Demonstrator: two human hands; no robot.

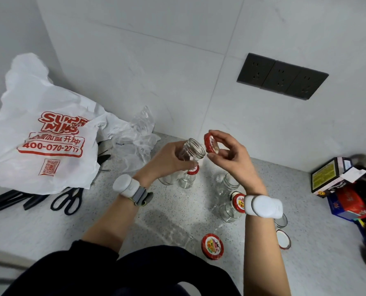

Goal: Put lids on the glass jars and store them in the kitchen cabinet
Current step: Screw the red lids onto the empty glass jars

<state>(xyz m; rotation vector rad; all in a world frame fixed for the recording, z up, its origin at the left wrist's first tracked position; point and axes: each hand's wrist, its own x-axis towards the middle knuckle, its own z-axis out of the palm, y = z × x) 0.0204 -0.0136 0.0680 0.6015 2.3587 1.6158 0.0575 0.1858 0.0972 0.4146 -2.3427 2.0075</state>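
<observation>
Seen from the head: gripping an open glass jar point(191, 149) with the left hand point(169, 157), up above the counter point(177, 221), mouth tipped to the right. Pinching a red lid point(211, 144) by its rim with the right hand point(231, 154), just beside the jar's mouth, not on yet. Hold the jar firm and straight. Bring the lid flat over the mouth, set it down level, then turn gently until snug. If crooked, don't force; lift off and try again. Below on the counter, more jars point(230, 182) to do, some capped, some open. No cabinet in sight.
</observation>
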